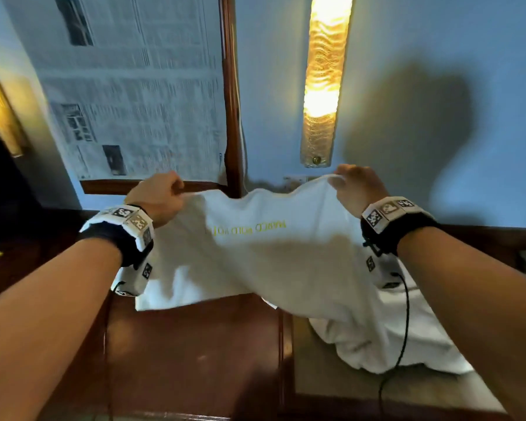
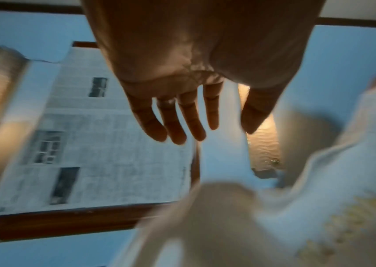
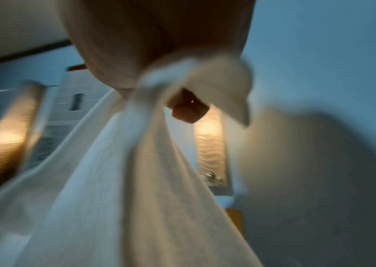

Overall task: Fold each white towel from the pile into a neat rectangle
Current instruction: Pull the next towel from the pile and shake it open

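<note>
Towel edge between raised hands: right hand tight on its corner, left hand grip unclear.

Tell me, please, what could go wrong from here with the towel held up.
1. The left hand may lose its corner: in the left wrist view its fingers look straight, off the towel.
2. The towel's lower part trails onto the pile at the right and could drag it about.
3. The right hand bunches its corner, so the fold may start uneven.
</note>
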### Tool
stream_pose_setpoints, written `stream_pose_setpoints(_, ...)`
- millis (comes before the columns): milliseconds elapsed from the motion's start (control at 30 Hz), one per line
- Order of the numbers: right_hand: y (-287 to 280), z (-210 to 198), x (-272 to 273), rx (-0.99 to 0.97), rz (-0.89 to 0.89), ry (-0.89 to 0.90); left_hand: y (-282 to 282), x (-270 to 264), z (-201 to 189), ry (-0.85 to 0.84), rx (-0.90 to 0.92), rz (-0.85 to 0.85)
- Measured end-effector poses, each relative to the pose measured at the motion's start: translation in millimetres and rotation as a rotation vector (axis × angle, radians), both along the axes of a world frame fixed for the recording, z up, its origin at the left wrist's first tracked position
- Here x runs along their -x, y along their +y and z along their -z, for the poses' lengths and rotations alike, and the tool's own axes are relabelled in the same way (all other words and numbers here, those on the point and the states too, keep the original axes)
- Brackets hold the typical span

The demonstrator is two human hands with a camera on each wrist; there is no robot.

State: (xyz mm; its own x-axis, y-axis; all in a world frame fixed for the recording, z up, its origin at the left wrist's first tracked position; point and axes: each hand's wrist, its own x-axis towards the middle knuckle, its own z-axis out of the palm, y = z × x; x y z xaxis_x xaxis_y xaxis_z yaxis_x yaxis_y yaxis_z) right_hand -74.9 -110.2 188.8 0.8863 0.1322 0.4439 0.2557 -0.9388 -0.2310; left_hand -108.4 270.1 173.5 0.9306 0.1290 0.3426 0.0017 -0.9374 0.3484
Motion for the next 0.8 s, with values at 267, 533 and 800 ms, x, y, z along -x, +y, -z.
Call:
stream_pose_setpoints(267,106.8,-8.5,44.1,0.466,-0.357,0.120,-117.0,22.0,61.3,0.107,0.373,0.481)
stream_pose_setpoints(533,48.6,27.7,30.4,0.279,-0.159,0.261,-56.5,33.7,46.3,0.170,0.286,0.409)
stream_pose_setpoints(800,97.5,35.4,41.1,-0.374,-0.344,0.112,-62.9,48.1,56.7,0.133,0.330,0.443)
